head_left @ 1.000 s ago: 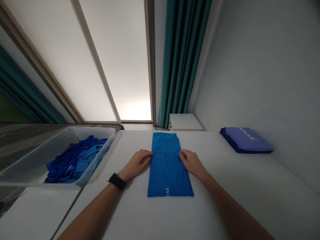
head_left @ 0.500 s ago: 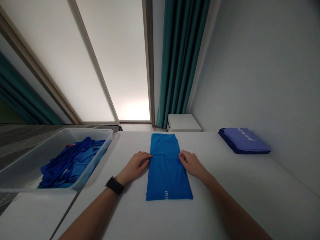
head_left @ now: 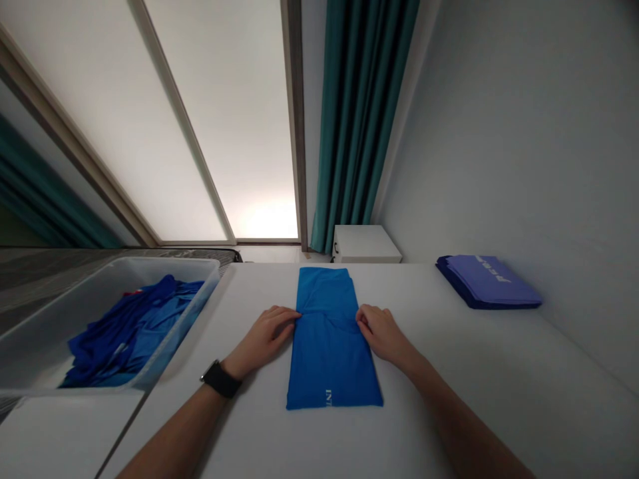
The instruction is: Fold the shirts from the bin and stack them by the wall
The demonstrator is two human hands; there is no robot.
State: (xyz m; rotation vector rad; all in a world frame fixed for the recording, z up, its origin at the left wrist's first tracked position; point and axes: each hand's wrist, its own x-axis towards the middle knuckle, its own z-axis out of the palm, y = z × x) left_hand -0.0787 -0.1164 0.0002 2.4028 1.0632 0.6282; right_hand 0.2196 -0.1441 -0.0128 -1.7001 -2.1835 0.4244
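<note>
A blue shirt point(head_left: 332, 359), folded into a long narrow rectangle, lies flat on the white table in front of me. White letters show at its near edge, and a shallow crease crosses it between my hands. At the left edge, the fingertips of my left hand point(head_left: 269, 334) pinch the cloth; a black watch is on that wrist. Opposite, my right hand point(head_left: 383, 332) has its fingers curled and closed on the right edge. Both hands rest low, at about the same distance along the shirt.
On the left stands a translucent plastic bin point(head_left: 212, 279) holding rumpled blue clothes point(head_left: 134, 326). A stack of folded purple and navy garments point(head_left: 492, 283) lies at the right by the wall. Beyond the white table point(head_left: 239, 439) are a small white cabinet point(head_left: 367, 244) and a teal curtain point(head_left: 367, 120).
The view has shifted slightly, so the bin and shirt appear a little lower and further left. Both hands stay at the shirt's edges.
</note>
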